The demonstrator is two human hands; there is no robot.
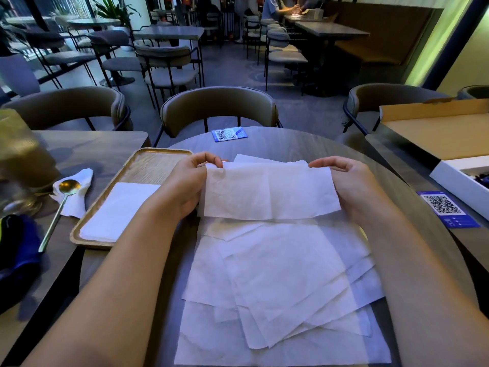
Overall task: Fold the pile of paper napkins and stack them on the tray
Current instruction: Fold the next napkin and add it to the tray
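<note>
Head view showed my left hand (189, 181) and right hand (344, 178) pinching one napkin's (270, 193) top corners, lifted above the loose pile (277, 287). Left of it, the tray (148, 160) held a folded stack (119, 210); I judged many sheets remained unfolded.

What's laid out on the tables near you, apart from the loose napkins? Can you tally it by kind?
Trays: 1, wooden, holding a stack of folded napkins
Spoons: 1, on a crumpled napkin
QR cards: 2, blue
Boxes: 2, cardboard and white
Total: 6 things, stack and crumpled napkin aside
</note>
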